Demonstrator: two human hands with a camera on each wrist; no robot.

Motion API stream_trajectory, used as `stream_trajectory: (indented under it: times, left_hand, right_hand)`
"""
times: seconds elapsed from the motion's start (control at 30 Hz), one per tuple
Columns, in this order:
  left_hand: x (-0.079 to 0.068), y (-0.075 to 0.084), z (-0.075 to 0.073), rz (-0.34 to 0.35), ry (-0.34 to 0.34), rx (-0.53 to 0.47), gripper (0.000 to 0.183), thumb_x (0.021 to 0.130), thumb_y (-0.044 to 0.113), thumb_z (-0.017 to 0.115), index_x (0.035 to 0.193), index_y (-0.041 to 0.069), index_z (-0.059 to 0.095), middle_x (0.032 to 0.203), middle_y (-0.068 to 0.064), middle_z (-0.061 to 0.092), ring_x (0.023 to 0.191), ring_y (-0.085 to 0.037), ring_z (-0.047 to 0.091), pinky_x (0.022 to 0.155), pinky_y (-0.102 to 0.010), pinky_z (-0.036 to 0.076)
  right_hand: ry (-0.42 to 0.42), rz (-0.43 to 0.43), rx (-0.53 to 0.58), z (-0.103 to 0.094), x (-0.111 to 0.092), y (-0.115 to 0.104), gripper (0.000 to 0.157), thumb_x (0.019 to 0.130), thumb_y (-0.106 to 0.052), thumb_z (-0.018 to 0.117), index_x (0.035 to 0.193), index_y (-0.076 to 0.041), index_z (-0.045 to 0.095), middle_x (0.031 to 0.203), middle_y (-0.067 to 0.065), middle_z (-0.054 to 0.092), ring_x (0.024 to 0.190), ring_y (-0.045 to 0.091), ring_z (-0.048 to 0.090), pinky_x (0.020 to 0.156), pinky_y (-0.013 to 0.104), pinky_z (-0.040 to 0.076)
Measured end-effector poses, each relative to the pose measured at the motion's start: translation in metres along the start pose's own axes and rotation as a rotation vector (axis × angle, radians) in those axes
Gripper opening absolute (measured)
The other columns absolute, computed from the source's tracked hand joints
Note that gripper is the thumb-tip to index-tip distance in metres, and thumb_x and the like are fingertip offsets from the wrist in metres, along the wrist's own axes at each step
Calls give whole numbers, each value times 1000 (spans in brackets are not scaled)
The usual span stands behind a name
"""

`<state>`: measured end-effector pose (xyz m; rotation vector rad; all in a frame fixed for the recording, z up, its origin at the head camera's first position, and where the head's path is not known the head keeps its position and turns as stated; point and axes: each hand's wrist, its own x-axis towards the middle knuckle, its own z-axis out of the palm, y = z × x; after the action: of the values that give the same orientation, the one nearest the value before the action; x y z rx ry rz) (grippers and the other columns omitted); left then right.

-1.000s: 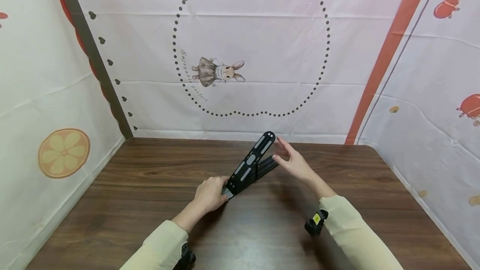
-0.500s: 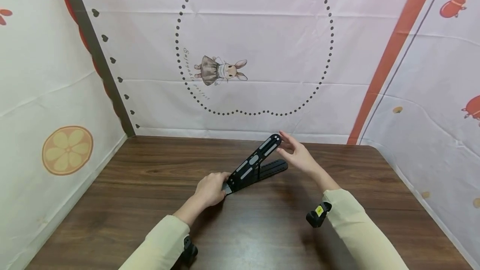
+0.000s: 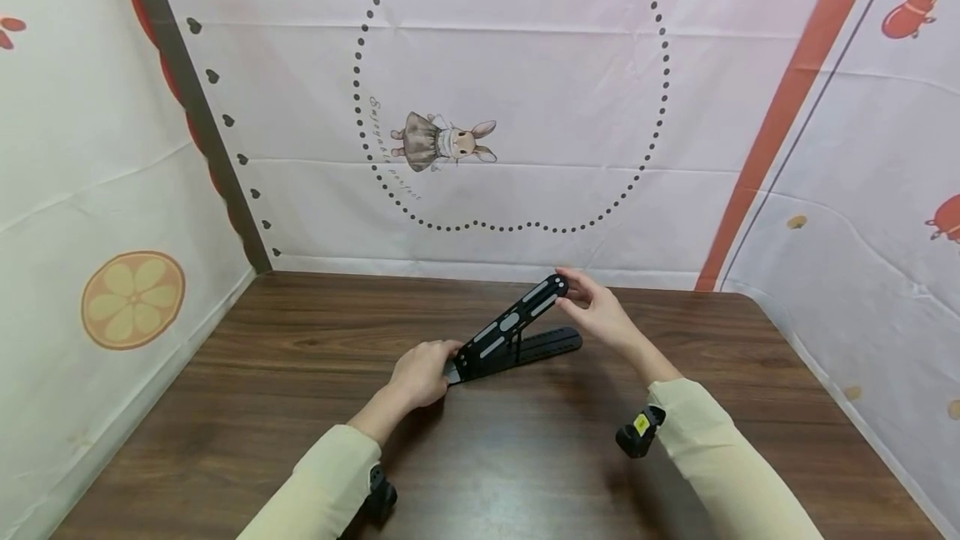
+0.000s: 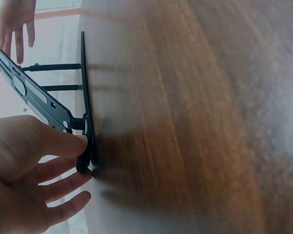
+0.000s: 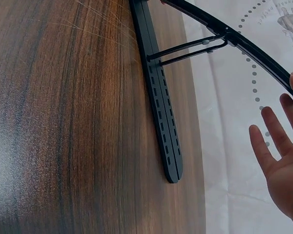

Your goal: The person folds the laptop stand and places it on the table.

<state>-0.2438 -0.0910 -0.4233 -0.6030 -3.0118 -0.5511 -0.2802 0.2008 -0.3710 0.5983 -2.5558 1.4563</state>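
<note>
A black folding laptop stand (image 3: 510, 332) stands partly unfolded on the table, its upper arm (image 5: 200, 14) raised at an angle over the slotted base bar (image 5: 162, 122). Two thin struts (image 5: 190, 49) link arm and base. My left hand (image 3: 422, 373) pinches the hinged end, thumb on top; in the left wrist view its other fingers (image 4: 66, 187) spread beneath. At the far tip of the raised arm, my right hand (image 3: 603, 319) holds the end between thumb and index finger. In the right wrist view the remaining right fingers (image 5: 278, 131) extend loosely.
The stand rests on a dark wood-grain table (image 3: 300, 440). Printed white cloth (image 3: 510, 107) hangs behind the table's back edge and along both sides. Each wrist carries a small black camera (image 3: 636, 433).
The stand has swung slightly, its base now pointing more to the right. My right hand has closed onto the raised arm's tip, which sits lower and further right. The left hand keeps its grip.
</note>
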Motion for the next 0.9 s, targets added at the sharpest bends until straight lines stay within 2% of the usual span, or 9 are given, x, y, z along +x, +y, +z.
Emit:
stream_trajectory:
  times: [0.13,0.33,0.47,0.63,0.9]
  left_hand:
    - [2,-2,1,15,6,-7,55,72,-4,65,124,9,55,112,-7,63,104,-27,58,79,-41,50]
    - [4,-6,2,31,5,-5,54,72,-5,64,124,10,56,113,-7,63,105,-28,57,75,-39,50]
    - [3,-7,3,34,7,-14,55,72,-6,64,124,9,55,113,-8,62,105,-29,57,76,-39,49]
    - [2,-6,3,34,15,-18,55,73,-7,60,126,9,54,114,-8,61,104,-29,57,81,-41,49]
    - [-1,-5,0,-7,54,90,46,77,10,68,121,10,57,114,-9,61,103,-30,57,82,-44,48]
  right_hand:
    - [7,2,52,0,0,1,48,89,-13,61,134,-11,45,127,17,55,110,31,56,85,30,49]
    - [5,-31,97,1,-1,2,45,88,-6,60,131,-4,46,126,19,55,108,34,57,80,19,48]
    - [10,-31,118,2,-2,2,45,87,-2,60,130,-2,46,126,19,55,104,34,58,78,16,48]
    - [18,-3,115,3,-2,2,45,87,-6,61,130,-3,45,127,15,56,101,26,60,77,17,47]
    - [13,30,139,3,-1,3,45,88,-8,61,130,-6,45,127,13,56,101,20,60,78,17,47]
